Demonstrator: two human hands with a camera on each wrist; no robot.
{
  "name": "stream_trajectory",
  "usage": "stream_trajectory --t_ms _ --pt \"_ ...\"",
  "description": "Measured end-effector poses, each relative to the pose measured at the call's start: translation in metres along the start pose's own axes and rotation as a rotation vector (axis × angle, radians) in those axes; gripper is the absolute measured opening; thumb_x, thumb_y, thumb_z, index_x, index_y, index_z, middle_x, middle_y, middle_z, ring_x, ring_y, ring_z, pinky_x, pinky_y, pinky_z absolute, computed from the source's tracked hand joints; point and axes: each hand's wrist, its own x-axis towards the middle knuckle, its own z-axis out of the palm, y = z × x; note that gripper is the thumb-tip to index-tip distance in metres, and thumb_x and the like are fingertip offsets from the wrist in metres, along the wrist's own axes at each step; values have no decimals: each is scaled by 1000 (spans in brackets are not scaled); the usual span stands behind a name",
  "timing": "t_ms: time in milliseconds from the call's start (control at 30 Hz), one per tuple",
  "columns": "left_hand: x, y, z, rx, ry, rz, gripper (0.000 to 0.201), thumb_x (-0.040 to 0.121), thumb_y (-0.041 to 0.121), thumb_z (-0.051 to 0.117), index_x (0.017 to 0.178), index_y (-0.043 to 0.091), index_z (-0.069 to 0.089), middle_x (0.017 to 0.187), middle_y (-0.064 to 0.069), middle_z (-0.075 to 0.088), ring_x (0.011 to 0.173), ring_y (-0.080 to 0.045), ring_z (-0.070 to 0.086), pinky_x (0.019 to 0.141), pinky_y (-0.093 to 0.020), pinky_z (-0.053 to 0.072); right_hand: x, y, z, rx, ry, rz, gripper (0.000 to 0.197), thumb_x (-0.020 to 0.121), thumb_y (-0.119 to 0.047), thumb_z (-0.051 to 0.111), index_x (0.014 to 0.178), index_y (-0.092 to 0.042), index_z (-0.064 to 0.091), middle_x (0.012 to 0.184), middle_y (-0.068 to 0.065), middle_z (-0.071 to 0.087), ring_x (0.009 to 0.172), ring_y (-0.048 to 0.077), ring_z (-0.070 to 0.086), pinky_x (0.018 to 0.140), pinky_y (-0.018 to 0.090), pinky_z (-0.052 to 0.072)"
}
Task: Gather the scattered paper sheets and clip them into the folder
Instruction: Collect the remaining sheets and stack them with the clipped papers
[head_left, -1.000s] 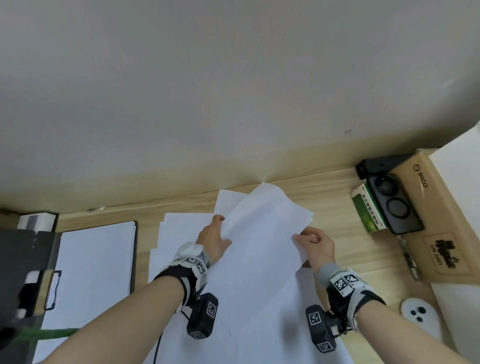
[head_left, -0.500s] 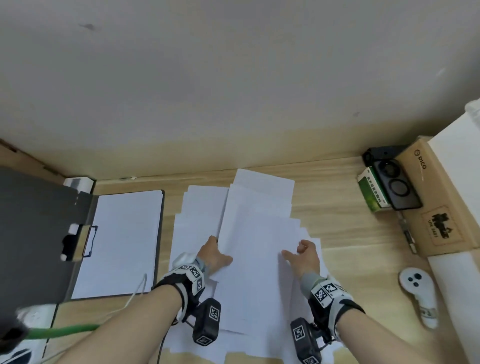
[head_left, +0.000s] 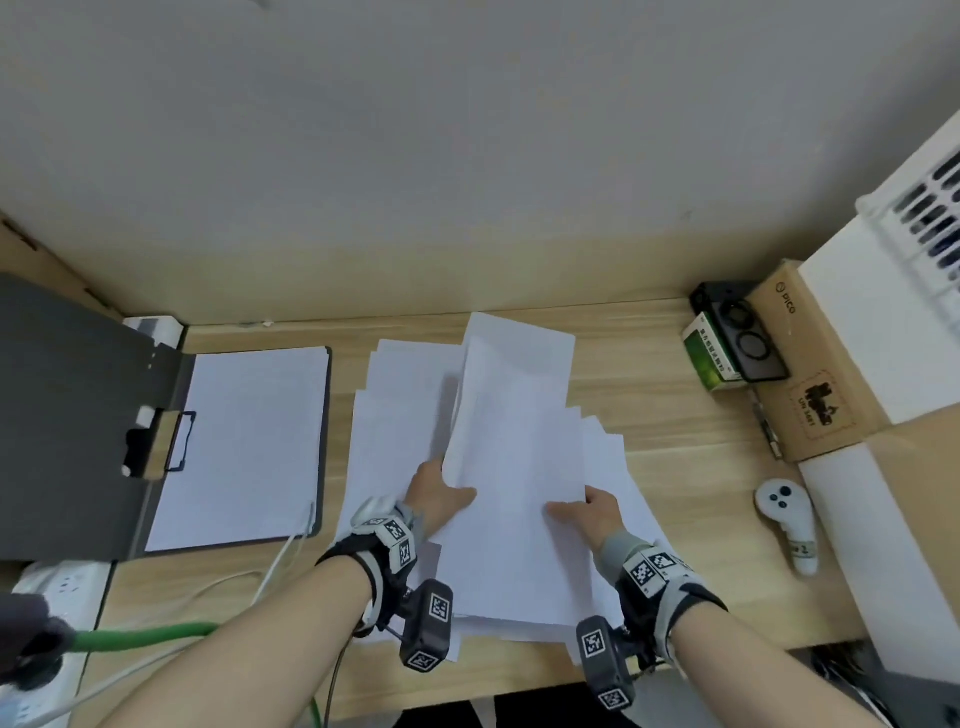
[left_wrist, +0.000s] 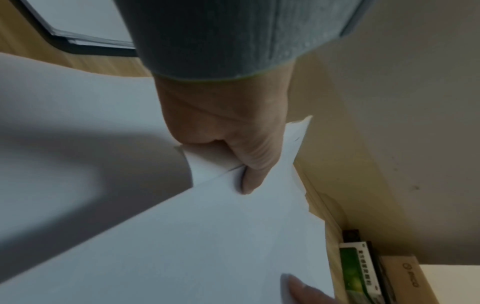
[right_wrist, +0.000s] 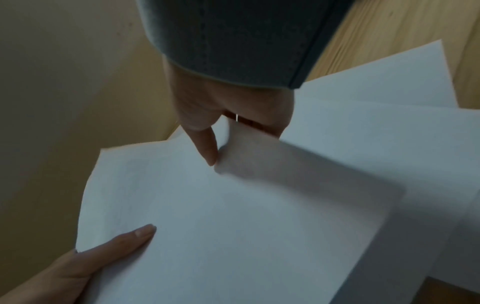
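Lifted earlier, the paper sheets (head_left: 511, 467) now lie lower over the worktop (head_left: 670, 415); left hand (head_left: 441, 496) and right hand (head_left: 592, 514) pinch their edges, fingers (right_wrist: 207, 148) curled, beside the open folder (head_left: 78, 415).

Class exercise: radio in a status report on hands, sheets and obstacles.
Left hand and right hand pinch the sheets. Folder open at left, holds paper. Nothing between.

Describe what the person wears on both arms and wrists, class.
The forearms are bare. The left hand and right hand each emerge from a grey cuff under a black-and-white wrist strap with square black-and-white code markers. A black camera block, also marked, hangs below each wrist.
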Motion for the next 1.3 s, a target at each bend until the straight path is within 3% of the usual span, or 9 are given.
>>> stream_trajectory --t_ms 100,233,433,633,733,933,1067,1233,1300 --pt "-12 21 -12 -104 -18 81 19 81 9 72 98 16 67 90 0 73 87 -23 72 77 -32 59 -16 -19 -2 40 -6 -38 19 76 5 69 95 2 70 86 16 73 68 29 67 63 34 57" --pt "-35 61 -30 -207 19 220 31 81 9 76 111 8 67 99 -3 74 88 -18 72 74 -27 59 -33 -63 -8 125 -8 -184 22 73 12 69 90 -3 71 85 12 73 74 28 67 66 33 56" --pt "-61 106 -49 -295 154 366 33 72 5 84 101 9 68 91 -1 74 79 -13 71 68 -22 58 -42 -111 -20 268 -49 -391 29 68 12 77 92 -4 73 88 10 75 75 23 71 68 30 57" --pt "-89 73 -33 -284 173 362 48 72 2 83 116 10 64 106 -1 73 92 -13 71 74 -20 57 -56 -87 -37 203 -173 -426 23 69 6 80 83 -9 73 75 -1 77 69 16 72 64 25 57" --pt "-103 53 -6 -299 236 310 39 74 -6 78 110 4 68 98 -5 72 88 -16 70 68 -15 55 -63 -68 -39 174 -224 -417 22 69 3 82 86 -9 74 82 3 77 76 20 71 66 26 57" --pt "-119 65 13 -412 312 313 32 70 2 80 101 4 71 96 -9 74 84 -23 71 70 -29 56 -76 -90 -40 164 -223 -479 25 64 -3 86 86 -10 75 83 6 75 76 22 68 75 35 55" --pt "-124 89 1 -389 351 402 27 74 0 79 92 18 71 94 -3 74 81 -13 70 71 -29 57 -87 -113 -46 233 -290 -537 29 70 4 81 91 -13 72 83 1 74 75 18 69 66 27 55" --pt "-116 63 2 -275 332 349 36 72 -3 79 105 7 70 99 -5 74 91 -17 71 75 -22 56 -75 -84 -47 109 -293 -547 32 68 6 82 86 -18 72 85 -1 74 81 18 68 68 23 54" --pt "-116 54 8 -281 333 335 32 73 -6 77 101 9 72 95 -3 74 87 -13 71 73 -19 56 -70 -74 -45 87 -275 -529 30 68 5 81 83 -19 71 87 3 74 81 20 68 67 24 56"
